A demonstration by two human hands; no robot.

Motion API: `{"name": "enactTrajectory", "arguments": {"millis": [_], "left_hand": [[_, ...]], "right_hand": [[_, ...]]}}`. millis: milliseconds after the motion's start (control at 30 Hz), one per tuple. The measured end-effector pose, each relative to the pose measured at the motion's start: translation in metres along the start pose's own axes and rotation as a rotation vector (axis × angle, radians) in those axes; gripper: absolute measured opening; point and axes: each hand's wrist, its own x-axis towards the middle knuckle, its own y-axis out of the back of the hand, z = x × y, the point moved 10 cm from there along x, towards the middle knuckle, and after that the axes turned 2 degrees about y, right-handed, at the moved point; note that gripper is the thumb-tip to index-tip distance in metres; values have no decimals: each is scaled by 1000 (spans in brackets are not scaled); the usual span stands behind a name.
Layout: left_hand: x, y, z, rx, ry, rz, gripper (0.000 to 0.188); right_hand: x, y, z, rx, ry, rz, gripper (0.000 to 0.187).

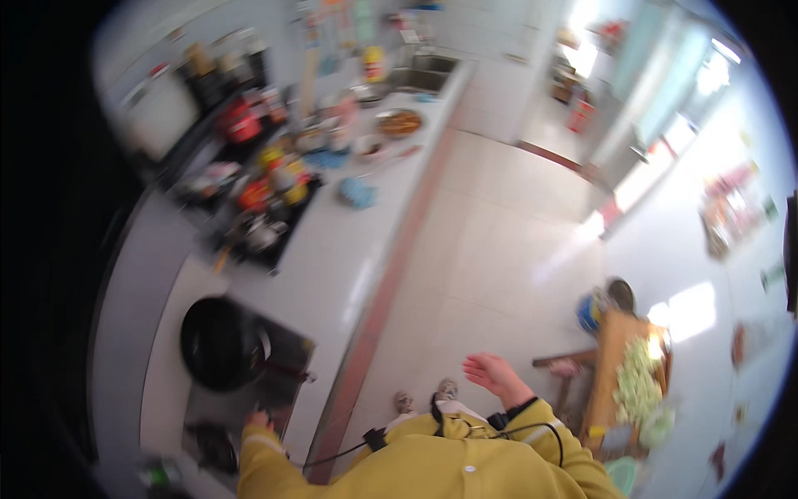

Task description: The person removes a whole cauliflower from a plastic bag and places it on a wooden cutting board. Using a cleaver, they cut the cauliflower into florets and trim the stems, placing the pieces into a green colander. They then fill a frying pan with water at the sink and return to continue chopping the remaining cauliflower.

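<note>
My left hand [258, 419] is low over the front of the black gas stove [287, 353], beside the counter edge. Its fingers are blurred against something dark, so their grip is unclear. A black wok [218, 343] sits on the stove's far burner, ahead of that hand. To the hand's left is the bare near burner [214, 447]. My right hand [497, 377] hangs in the air above the floor, fingers stretched out and holding nothing. Nearest to it on the right is a wooden table [600, 384] with a heap of chopped pale-green vegetable [636, 378].
Along the white counter [332, 249] stand bottles and jars [285, 173], a blue cloth [357, 193], a bowl of brown food [399, 123] and a sink [424, 73]. A blue container [589, 312] stands beyond the wooden table. An open doorway [573, 116] lies at the far right.
</note>
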Motion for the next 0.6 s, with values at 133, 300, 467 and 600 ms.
{"name": "enactTrajectory", "arguments": {"millis": [133, 300, 467, 600], "left_hand": [[-41, -27, 131, -195, -224, 10, 24], [-100, -106, 208, -183, -321, -168, 23], [-156, -178, 227, -115, -320, -399, 22], [-181, -209, 226, -55, -302, -512, 21]], "right_hand": [[-5, 12, 2, -12, -36, 20, 24], [-21, 20, -1, -21, -20, 43, 25], [-28, 33, 4, 43, 38, 38, 29], [-32, 44, 9, 123, 78, 81, 26]]}}
